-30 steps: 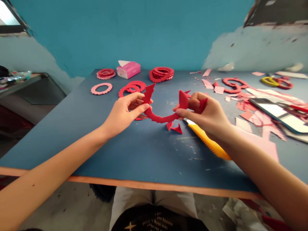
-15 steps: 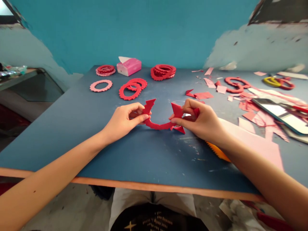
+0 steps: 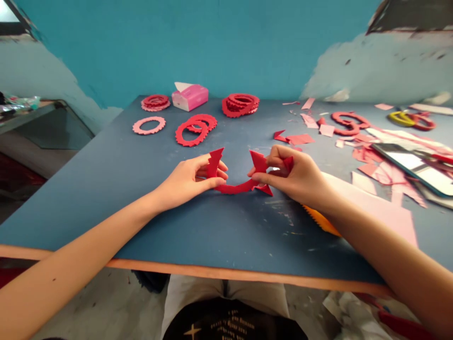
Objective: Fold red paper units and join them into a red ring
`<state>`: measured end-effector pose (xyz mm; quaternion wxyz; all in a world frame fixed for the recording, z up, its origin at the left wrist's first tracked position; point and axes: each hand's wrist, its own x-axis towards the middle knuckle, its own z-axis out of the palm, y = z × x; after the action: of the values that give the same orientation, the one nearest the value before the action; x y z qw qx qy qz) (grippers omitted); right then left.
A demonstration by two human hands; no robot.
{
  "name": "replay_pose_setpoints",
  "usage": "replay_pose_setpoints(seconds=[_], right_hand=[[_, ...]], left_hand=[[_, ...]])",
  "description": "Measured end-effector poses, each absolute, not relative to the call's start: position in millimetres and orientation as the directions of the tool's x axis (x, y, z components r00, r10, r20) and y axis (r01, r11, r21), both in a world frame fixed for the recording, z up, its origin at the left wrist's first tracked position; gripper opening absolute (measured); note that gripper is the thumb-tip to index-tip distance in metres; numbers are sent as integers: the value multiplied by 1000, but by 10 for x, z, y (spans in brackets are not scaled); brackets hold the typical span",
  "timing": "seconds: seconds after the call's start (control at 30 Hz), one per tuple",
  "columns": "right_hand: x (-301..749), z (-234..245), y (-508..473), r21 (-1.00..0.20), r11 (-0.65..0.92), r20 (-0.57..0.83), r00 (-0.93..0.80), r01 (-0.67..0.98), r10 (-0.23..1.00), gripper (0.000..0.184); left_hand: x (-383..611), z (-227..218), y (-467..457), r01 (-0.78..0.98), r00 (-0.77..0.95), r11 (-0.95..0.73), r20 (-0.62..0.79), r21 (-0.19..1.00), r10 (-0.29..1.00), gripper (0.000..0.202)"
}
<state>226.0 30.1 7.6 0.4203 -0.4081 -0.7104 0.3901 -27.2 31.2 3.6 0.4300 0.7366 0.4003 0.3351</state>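
A red paper strip (image 3: 235, 189) bends in a shallow arc in front of me, near the middle of the blue worktop (image 3: 88, 212); its two ends are cut into jagged points that stand up, and I cannot tell whether its underside touches the surface; my left hand (image 3: 187, 182) holds the left end, the fingers (image 3: 221, 172) closed on the paper from behind and the thumb pressed across the front; my right hand (image 3: 295, 177) grips the right end, the fingers (image 3: 274, 163) curled around it, with a red tip showing above them; a yellow utility knife (image 3: 320, 222) lies just beyond my right wrist, partly hidden by my forearm; a large pink paper sheet (image 3: 375, 208) lies beside it; ahead of my hands are overlapping red scalloped rings (image 3: 191, 134), with a pink scalloped ring (image 3: 149, 125) to their left; farther back sit two stacks of red rings (image 3: 240, 105) (image 3: 155, 101), a pink tissue box (image 3: 190, 97) between them; loose red scraps (image 3: 293, 139) lie just above my right hand; to the right, pink offcuts (image 3: 375, 170) spread around more red ring pieces (image 3: 348, 123), yellow-handled scissors (image 3: 399, 119) and a tablet (image 3: 412, 163); a teal wall (image 3: 177, 47) rises behind it all.
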Motion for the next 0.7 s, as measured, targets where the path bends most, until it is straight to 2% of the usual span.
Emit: replay_pose_setpoints(seconds=[0.1, 0.37, 0.5, 0.57, 0.7], right_hand=[[2237, 80, 280, -878, 403, 321, -308, 257, 896, 52], [2233, 71, 246, -861, 434, 341, -331, 266, 880, 52], [2246, 73, 242, -825, 466, 359, -341, 319, 869, 52], [2249, 72, 242, -822, 469, 359, -346, 323, 867, 52], [2236, 70, 240, -818, 462, 354, -333, 343, 874, 52]], left_hand=[[-254, 35, 299, 354, 496, -340, 134, 871, 858, 37], [-227, 0, 266, 347, 422, -391, 231, 853, 877, 28], [-227, 15, 259, 357, 422, -413, 250, 838, 872, 33], [-224, 31, 263, 319, 416, -402, 255, 858, 873, 35], [-198, 36, 280, 151, 432, -368, 274, 917, 859, 27]])
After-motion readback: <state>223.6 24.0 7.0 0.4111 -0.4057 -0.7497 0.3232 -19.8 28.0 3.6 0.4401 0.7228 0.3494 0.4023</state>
